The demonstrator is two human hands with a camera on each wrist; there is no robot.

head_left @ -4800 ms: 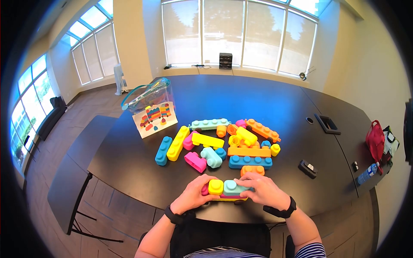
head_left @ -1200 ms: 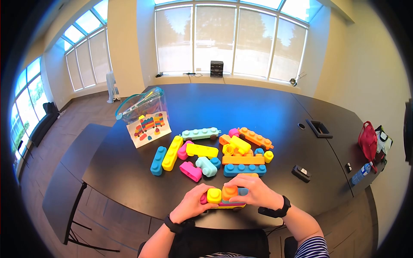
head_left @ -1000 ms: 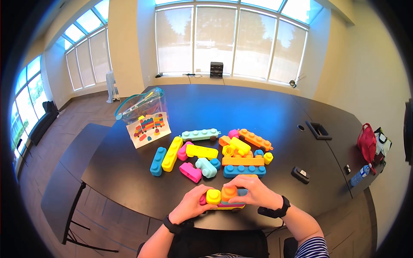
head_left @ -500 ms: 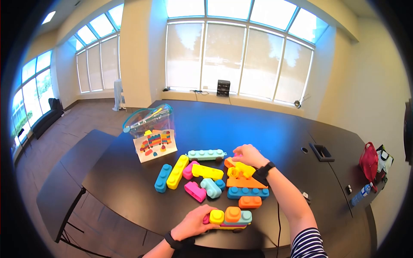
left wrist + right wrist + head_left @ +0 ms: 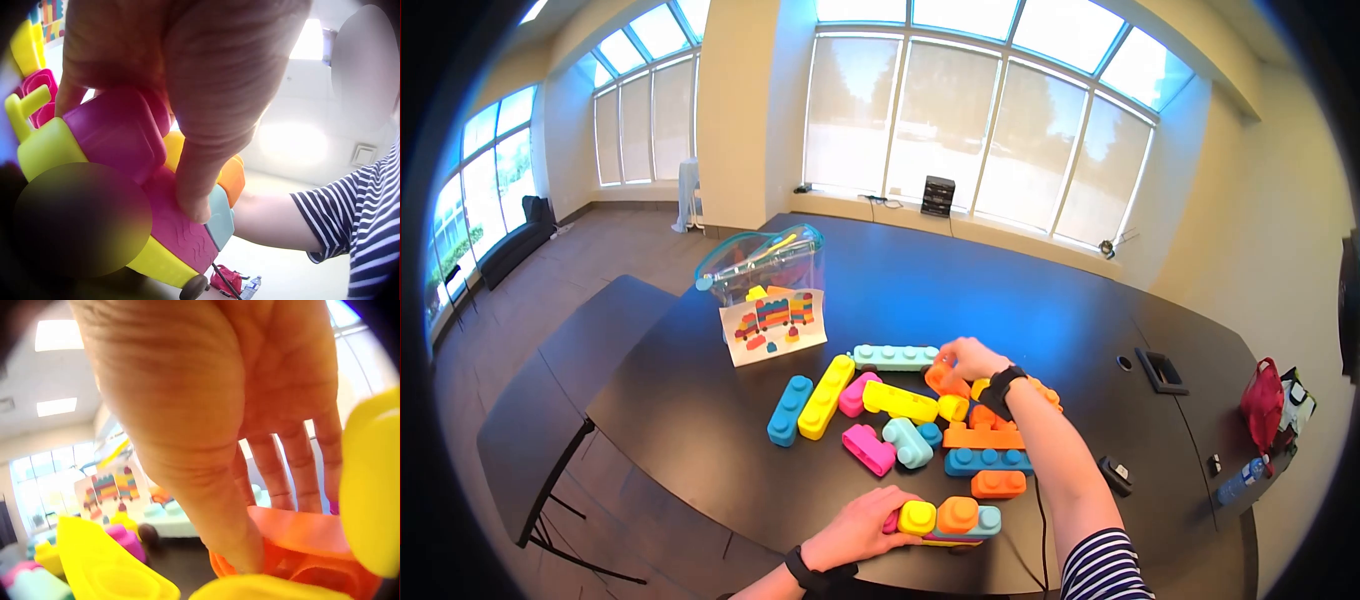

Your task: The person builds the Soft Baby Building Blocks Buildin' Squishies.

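Observation:
At the near table edge my left hand (image 5: 865,525) grips the left end of a block-built toy vehicle. In the left wrist view, its thumb lies along the magenta block (image 5: 115,134) above a yellow wheeled base (image 5: 162,265). On top sit a yellow block (image 5: 917,517), an orange block (image 5: 957,514) and a light-blue block (image 5: 989,520). Farther back, my right hand (image 5: 972,362) pinches a loose orange toy block (image 5: 303,531), thumb on its near side and fingers behind. Yellow pieces (image 5: 106,569) crowd around that block in the right wrist view.
Loose blocks lie between my hands, among them a long blue block (image 5: 988,462) and a yellow one (image 5: 900,402). A light-blue wheeled base (image 5: 895,357) lies behind. A clear bag (image 5: 770,268) with a picture card (image 5: 773,327) stands back left. A cable (image 5: 1043,530) runs by my right arm.
My right hand has left the vehicle, where an orange block now sits on top, and reached back to the pile, taking hold of another orange block. The left hand keeps its grip.

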